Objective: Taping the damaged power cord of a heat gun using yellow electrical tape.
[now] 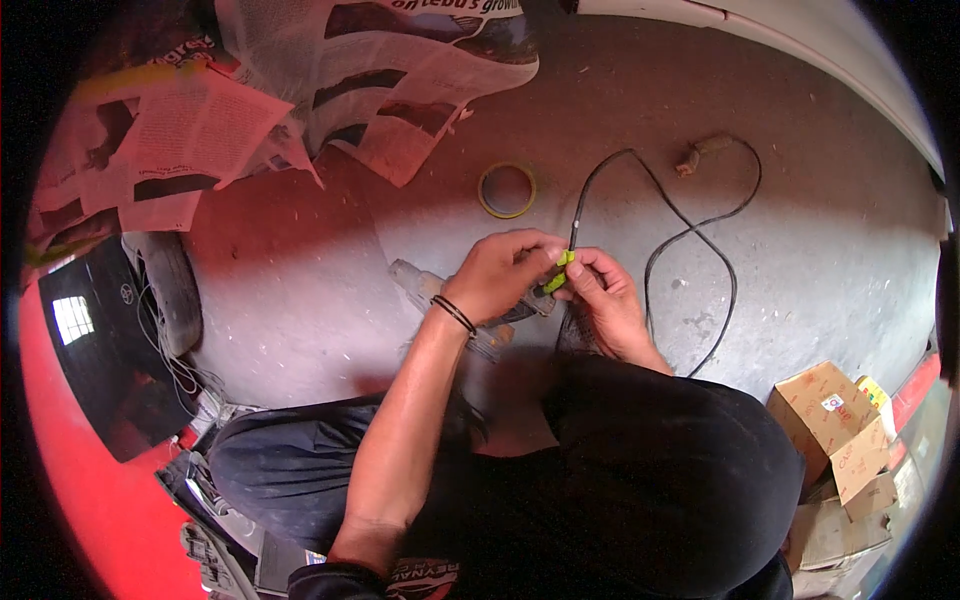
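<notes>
A black cable [577, 205] comes down to a bright yellow-green piece [557, 283] held between my two hands, over my lap. I cannot make out whether that piece is tape or a plastic part. My left hand [505, 275] pinches it from the left, thumb and fingertips together. From the other side my right hand [612, 308] grips it between thumb and curled fingers. Below my left hand lies a dusty grey tool [415, 282] on the floor, partly covered by the hand and wrist. The cable crosses itself in a loop on the right.
A yellow-rimmed roll of tape [482, 198] lies on the grey floor [430, 225] ahead. Newspaper sheets [210, 130] hang at the upper left. A black glossy panel [110, 350] and a tyre [172, 290] stand at left. Cardboard boxes [822, 415] sit at right.
</notes>
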`<state>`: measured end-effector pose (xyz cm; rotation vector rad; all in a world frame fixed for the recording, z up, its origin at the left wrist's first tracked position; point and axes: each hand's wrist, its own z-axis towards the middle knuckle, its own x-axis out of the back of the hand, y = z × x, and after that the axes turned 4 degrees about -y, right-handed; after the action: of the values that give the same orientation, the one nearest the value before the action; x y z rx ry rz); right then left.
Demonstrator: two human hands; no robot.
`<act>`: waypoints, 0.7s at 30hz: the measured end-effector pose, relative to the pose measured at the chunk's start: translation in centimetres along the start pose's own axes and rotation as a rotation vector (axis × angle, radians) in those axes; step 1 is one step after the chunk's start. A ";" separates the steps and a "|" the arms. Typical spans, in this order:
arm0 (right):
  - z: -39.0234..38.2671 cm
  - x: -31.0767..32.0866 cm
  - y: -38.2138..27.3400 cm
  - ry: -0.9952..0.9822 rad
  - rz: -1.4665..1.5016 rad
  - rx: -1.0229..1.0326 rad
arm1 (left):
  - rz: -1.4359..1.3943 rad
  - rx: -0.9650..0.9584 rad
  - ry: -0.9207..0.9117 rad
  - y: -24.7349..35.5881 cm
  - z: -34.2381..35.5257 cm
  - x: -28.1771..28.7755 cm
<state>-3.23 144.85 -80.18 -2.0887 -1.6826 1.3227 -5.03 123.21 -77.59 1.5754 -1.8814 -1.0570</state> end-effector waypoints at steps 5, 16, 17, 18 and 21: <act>-0.2 0.7 0.2 -0.006 -0.065 -0.016 | 0.196 0.081 0.055 2.3 -0.5 -0.5; -0.5 0.5 -0.2 0.142 -0.181 0.119 | 0.501 -0.362 0.270 3.7 -0.5 -4.1; -0.7 0.2 -0.4 0.116 -0.164 0.100 | 0.258 -0.179 0.272 3.7 -0.7 -3.7; -0.9 0.0 -0.5 0.090 -0.148 0.081 | 0.014 0.004 0.270 3.7 -0.8 -3.3; -0.4 -0.1 0.2 0.068 -0.134 0.048 | 0.046 0.051 0.307 0.5 -1.5 -0.8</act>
<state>-2.79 144.80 -80.02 -1.9341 -1.7120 1.2260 -4.01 123.64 -76.18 1.6104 -1.7375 -0.7055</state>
